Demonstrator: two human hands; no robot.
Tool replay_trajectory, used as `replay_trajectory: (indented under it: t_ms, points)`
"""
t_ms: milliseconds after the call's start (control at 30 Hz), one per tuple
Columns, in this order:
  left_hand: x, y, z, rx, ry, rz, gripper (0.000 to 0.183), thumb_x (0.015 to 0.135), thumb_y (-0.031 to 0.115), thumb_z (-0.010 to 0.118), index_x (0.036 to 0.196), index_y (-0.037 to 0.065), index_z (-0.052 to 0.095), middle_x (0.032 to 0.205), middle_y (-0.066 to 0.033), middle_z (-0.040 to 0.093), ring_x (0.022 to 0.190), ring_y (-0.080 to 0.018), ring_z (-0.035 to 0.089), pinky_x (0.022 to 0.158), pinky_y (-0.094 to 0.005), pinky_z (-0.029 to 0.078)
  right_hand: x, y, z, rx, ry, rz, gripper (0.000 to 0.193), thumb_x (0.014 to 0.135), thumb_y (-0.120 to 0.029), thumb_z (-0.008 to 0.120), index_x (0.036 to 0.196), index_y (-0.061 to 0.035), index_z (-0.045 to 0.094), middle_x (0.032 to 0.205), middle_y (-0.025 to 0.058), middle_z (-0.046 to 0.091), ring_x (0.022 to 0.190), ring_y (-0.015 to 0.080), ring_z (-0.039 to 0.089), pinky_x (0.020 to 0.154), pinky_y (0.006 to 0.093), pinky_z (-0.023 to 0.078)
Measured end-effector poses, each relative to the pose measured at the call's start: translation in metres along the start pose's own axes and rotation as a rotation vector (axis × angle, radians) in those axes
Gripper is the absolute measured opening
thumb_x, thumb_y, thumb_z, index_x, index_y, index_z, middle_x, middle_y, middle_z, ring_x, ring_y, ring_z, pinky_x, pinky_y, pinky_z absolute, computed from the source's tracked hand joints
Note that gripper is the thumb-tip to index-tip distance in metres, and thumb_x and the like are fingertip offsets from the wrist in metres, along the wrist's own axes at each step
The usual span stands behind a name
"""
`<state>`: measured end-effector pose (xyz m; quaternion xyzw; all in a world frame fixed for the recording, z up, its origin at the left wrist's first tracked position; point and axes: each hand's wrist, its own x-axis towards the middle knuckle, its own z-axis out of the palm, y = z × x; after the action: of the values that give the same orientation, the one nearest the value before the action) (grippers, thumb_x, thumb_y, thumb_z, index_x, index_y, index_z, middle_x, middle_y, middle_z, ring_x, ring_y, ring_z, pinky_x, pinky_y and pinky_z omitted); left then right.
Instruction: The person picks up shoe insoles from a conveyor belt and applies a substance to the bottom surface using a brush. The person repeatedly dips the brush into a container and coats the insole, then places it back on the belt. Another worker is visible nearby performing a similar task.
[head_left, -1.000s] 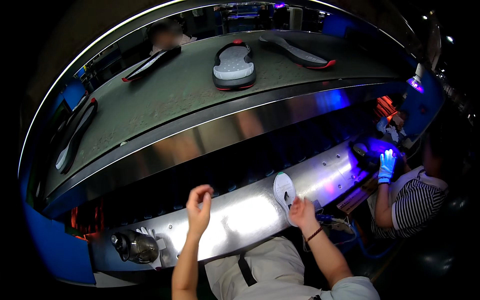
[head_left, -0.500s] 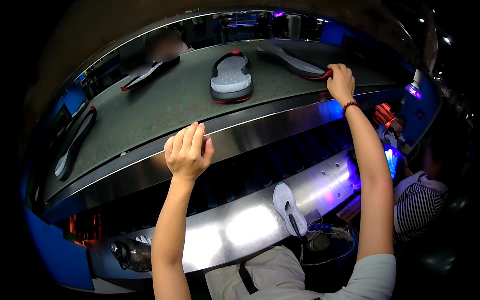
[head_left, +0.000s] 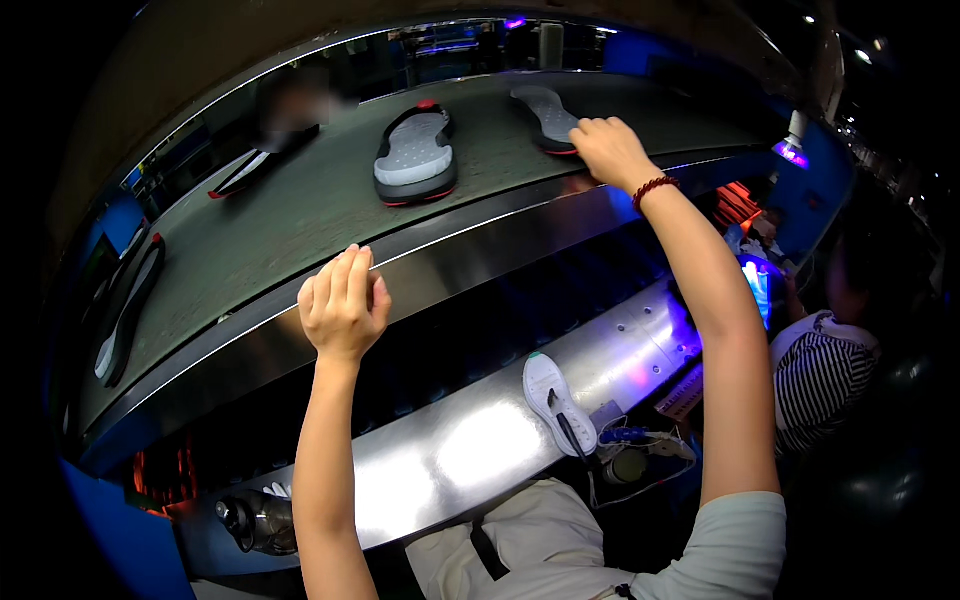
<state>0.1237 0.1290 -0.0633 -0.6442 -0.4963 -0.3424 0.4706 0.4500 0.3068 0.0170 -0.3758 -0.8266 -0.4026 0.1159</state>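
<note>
On the grey-green belt (head_left: 300,210), my right hand (head_left: 612,150) bends its fingers over the near end of a grey and black shoe sole (head_left: 545,108) with a red edge. Part of that end is hidden under the hand. My left hand (head_left: 343,305) is at the metal rail (head_left: 480,245) along the belt's near side, with curled fingers pressed together; its palm faces away and hides whatever may be in it. Between the hands, farther back, lies another grey and black sole (head_left: 415,150) with a red tip.
More soles lie on the belt: one (head_left: 130,310) at far left, another (head_left: 245,170) near a person across. Below, a metal shelf (head_left: 420,470) bears a white shoe sole (head_left: 558,400) and a dark bottle (head_left: 255,520). Someone in a striped top (head_left: 825,380) is at right.
My right hand has moved left, and the sole under it has swung from slanting to pointing more straight away from me. Everything else sits slightly farther left in view; my left hand keeps its curled shape.
</note>
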Motion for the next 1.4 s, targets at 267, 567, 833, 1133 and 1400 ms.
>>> replay_trajectory:
  t_ms: [267,567,833,1133,1400]
  points:
    - [-0.004,0.006,-0.012,-0.164,-0.069,-0.139,0.032,0.071,0.019,0.054,0.101,0.007,0.055,0.105,-0.0055,0.055,0.097,-0.0202,0.050,0.086,-0.0311,0.033,-0.082,-0.097,-0.132,0.228,0.474,-0.132,0.008,0.071,-0.012,0.053,0.076,-0.0080,0.048,0.073,0.0056,0.045,0.067,0.0193,0.048,0.065,0.0324,0.042]
    - [-0.052,0.122,-0.077,-2.265,-0.888,-1.218,0.083,0.065,0.018,0.068,0.132,0.005,0.020,0.127,-0.0087,0.035,0.116,-0.0190,0.035,0.096,-0.0316,0.028,-0.226,-0.238,-0.167,0.919,0.410,-0.367,0.012,0.075,-0.012,0.051,0.086,-0.0083,0.053,0.079,0.0003,0.043,0.076,0.0116,0.046,0.077,0.0300,0.044]
    - [-0.114,0.098,-0.143,-1.948,-0.750,-1.469,0.076,0.057,-0.001,0.064,0.126,-0.002,0.031,0.120,-0.0092,0.043,0.111,-0.0194,0.041,0.094,-0.0292,0.030,-0.291,-0.268,-0.141,1.312,0.310,0.288,0.036,0.072,-0.031,0.060,0.095,-0.0044,0.051,0.092,0.0119,0.049,0.083,0.0276,0.049,0.072,0.0366,0.041]
    - [-0.157,0.064,-0.125,-2.407,0.115,-1.242,0.097,0.059,0.070,0.053,0.125,0.002,0.032,0.120,-0.0235,0.040,0.107,-0.0417,0.041,0.091,-0.0528,0.032,-0.362,-0.323,-0.062,2.674,-0.492,2.252,0.064,0.072,-0.066,0.041,0.093,-0.0061,0.051,0.081,0.0043,0.053,0.070,0.0178,0.050,0.058,0.0279,0.040]
    - [-0.224,0.077,-0.114,-1.942,0.369,-1.858,0.084,0.068,0.072,0.037,0.119,0.004,0.039,0.106,-0.0183,0.051,0.096,-0.0308,0.051,0.082,-0.0398,0.043,-0.379,-0.342,-0.033,2.208,-0.138,2.519,0.028,0.078,-0.040,0.049,0.078,-0.0126,0.051,0.063,-0.0021,0.045,0.052,0.0094,0.040,0.044,0.0220,0.031]
